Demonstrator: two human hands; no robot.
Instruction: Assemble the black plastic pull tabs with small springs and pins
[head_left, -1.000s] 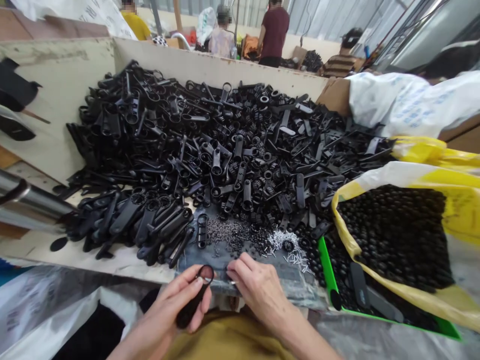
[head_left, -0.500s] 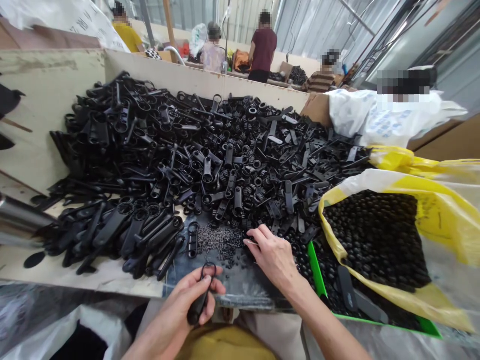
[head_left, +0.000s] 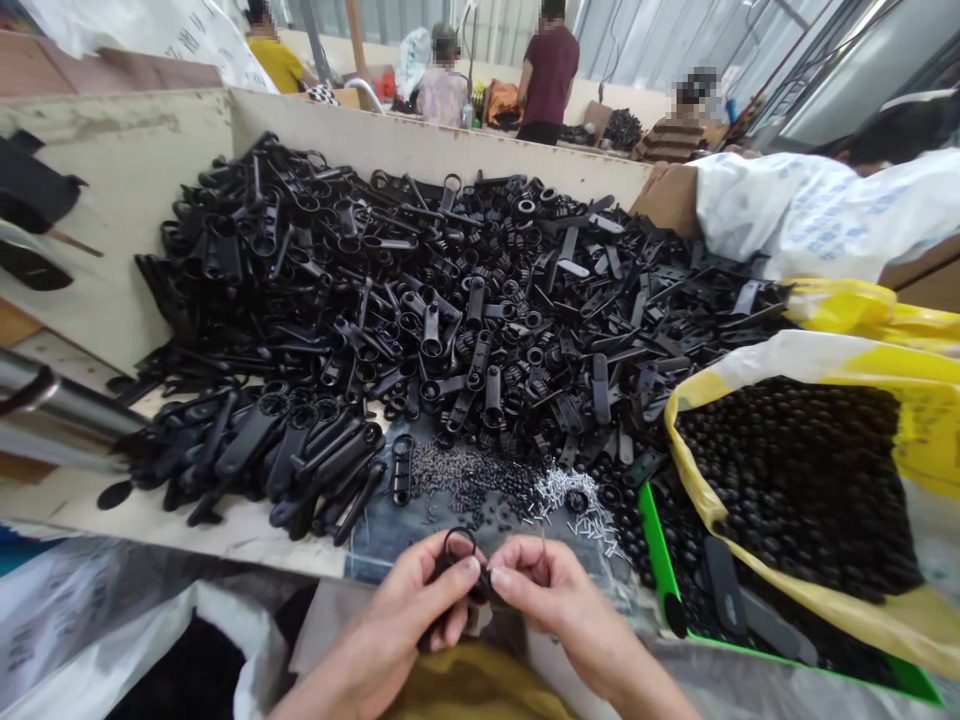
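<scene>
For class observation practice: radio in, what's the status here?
Left hand holds black plastic ring-ended part. Right hand pinching at its end. Loose silver pins on mat ahead, apart from hands.

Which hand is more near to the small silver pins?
The right hand, just below the small silver pins. The left hand sits farther left, holding a black plastic ring-ended part.
</scene>
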